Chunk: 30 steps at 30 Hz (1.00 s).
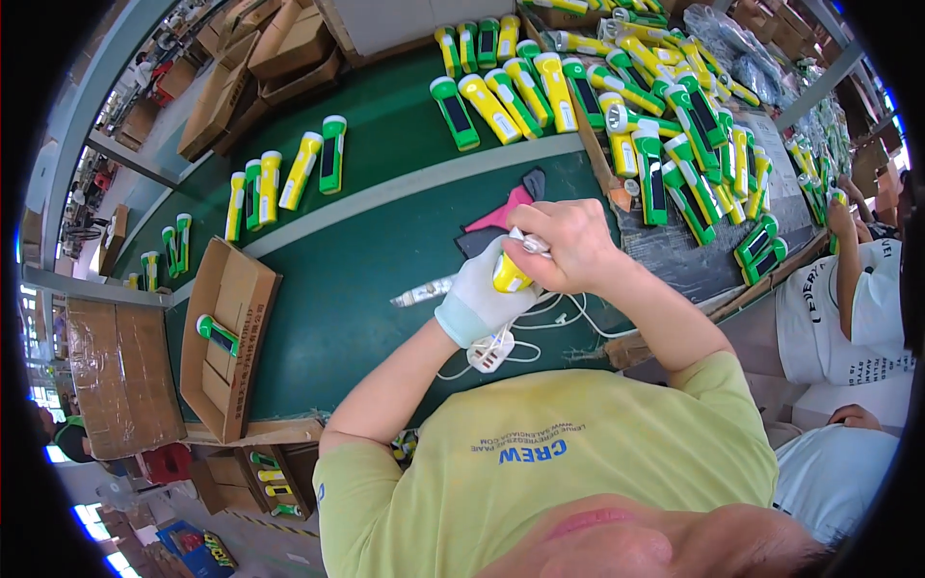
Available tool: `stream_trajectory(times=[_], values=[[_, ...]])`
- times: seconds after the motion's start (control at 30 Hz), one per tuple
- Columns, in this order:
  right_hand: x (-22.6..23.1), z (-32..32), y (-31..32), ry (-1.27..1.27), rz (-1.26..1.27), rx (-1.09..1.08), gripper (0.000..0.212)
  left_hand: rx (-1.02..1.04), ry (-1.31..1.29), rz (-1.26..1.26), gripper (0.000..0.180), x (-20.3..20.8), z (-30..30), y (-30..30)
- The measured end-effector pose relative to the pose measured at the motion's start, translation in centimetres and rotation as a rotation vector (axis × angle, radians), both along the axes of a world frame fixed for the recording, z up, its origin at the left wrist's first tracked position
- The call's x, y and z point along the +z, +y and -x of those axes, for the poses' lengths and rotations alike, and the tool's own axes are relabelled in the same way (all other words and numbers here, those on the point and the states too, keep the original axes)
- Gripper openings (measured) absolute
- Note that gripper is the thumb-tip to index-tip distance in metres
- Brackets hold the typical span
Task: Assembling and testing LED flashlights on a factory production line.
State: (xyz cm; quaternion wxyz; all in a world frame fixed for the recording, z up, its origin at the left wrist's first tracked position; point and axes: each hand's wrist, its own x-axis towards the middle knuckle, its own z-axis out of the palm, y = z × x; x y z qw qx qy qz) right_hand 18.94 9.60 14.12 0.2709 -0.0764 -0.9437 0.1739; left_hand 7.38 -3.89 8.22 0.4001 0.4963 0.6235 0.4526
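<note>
In front of my chest, my left hand (486, 292), in a white glove with a pale blue cuff, is closed around a yellow flashlight (510, 276). My bare right hand (570, 243) is closed at the flashlight's upper end. A small white piece (529, 243) shows by its fingers, too covered to name. Behind my hands lies a pink and dark grey cloth (501, 214). Left of the glove is a clear, whitish tube-like item (424, 291). Below my hands, a white power strip (490, 352) and a thin white cable (581, 313) rest on the green table.
Standing green and yellow flashlights (330, 154) line the strip beyond a pale rail (385, 193). A large heap of flashlights (686, 144) covers the right side. At left, a cardboard tray (207, 380) holds one flashlight. Co-workers in white shirts (836, 323) sit at right.
</note>
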Motion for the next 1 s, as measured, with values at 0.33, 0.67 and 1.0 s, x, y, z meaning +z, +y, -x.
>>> stream_trajectory(times=[0.33,0.67,1.0], values=[[-4.1,-2.0,1.0,0.178,1.181,0.011,0.033,0.348,-1.239,-0.117,0.044,-1.3,5.9,2.8],[-4.1,-0.7,-1.9,0.078,0.621,0.015,0.017,0.41,-1.166,-0.08,0.042,-0.8,5.0,3.4],[-3.9,-0.5,-2.8,-0.13,0.68,0.399,0.01,0.315,-0.799,-0.191,0.035,0.8,3.0,2.7]])
